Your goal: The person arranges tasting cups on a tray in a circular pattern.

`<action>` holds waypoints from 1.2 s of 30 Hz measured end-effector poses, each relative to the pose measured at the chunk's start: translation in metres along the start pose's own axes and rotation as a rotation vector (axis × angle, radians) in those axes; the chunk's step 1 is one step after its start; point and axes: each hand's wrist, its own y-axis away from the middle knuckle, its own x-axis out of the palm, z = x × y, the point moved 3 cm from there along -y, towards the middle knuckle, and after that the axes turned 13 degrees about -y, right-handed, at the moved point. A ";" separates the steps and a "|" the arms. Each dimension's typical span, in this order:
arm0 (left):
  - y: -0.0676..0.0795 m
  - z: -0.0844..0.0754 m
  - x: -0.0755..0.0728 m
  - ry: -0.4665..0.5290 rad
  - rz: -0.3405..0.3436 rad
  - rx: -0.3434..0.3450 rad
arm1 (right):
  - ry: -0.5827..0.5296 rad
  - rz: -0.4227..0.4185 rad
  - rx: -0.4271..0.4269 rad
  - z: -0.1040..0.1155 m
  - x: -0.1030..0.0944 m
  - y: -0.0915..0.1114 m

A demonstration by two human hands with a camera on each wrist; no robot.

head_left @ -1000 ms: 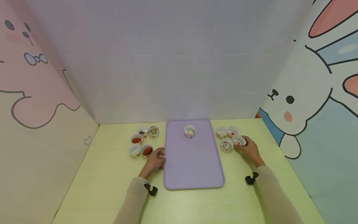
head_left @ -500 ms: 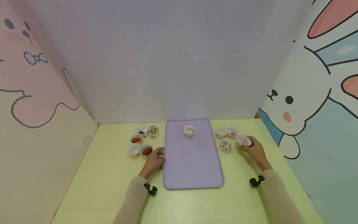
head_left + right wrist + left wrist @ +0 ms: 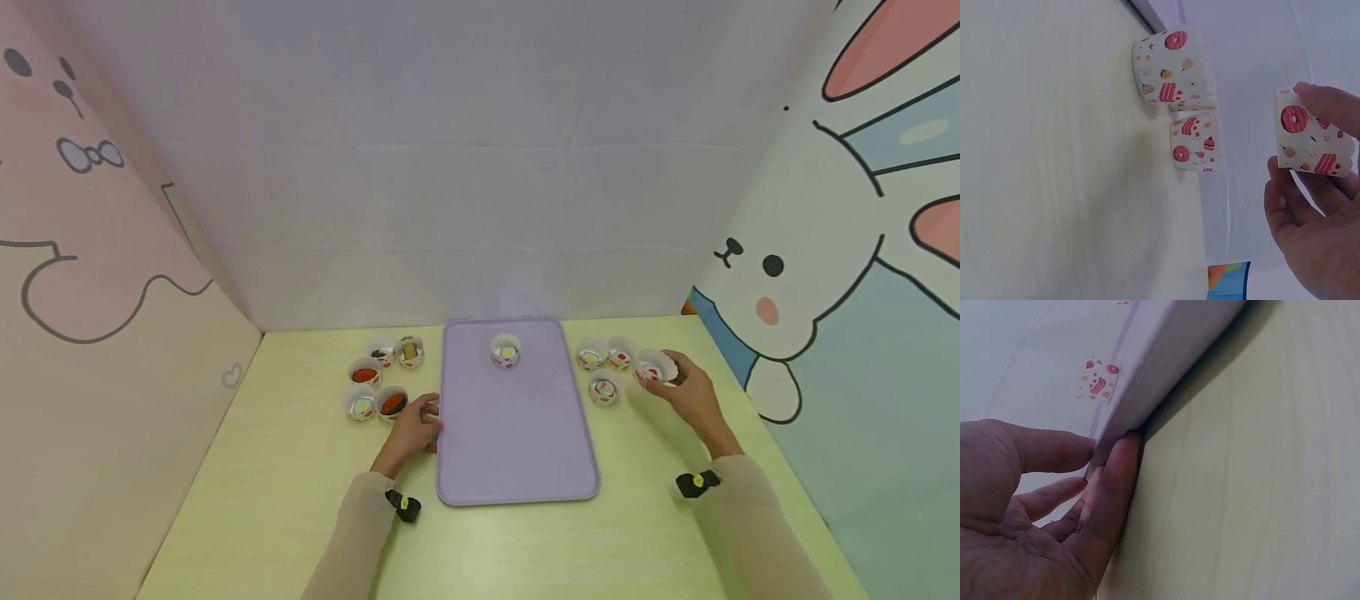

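My right hand grips a white paper baking cup printed with red donuts and cake slices, its thumb on one side and fingers on the other. That cup is held above the table, with something small and red inside it. My left hand pinches the left rim of the purple tray, as the left wrist view shows. One paper cup with a yellow-and-white piece in it stands at the tray's far end. Several similar cups, including one with a sushi-like piece, stand right of the tray.
Left of the tray stands a cluster of several paper cups, among them one with an orange-and-black piece and one with a yellowish piece. The pale wooden table meets a white back wall. Cartoon-printed panels flank both sides.
My right hand has drawn the paper cup away from the right cluster, to the right, and raised it off the table. The left hand stays at the tray's rim.
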 end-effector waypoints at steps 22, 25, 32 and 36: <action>-0.001 0.002 0.000 0.007 0.001 0.002 | -0.090 0.060 -0.079 0.054 0.031 -0.009; -0.001 0.002 0.000 0.014 -0.002 -0.003 | -0.114 0.067 -0.084 0.060 0.037 -0.009; -0.001 0.001 0.000 0.019 -0.002 -0.006 | -0.147 0.099 -0.066 0.069 0.060 -0.013; -0.001 0.001 0.000 0.021 -0.002 -0.009 | -0.167 0.118 -0.045 0.069 0.077 -0.017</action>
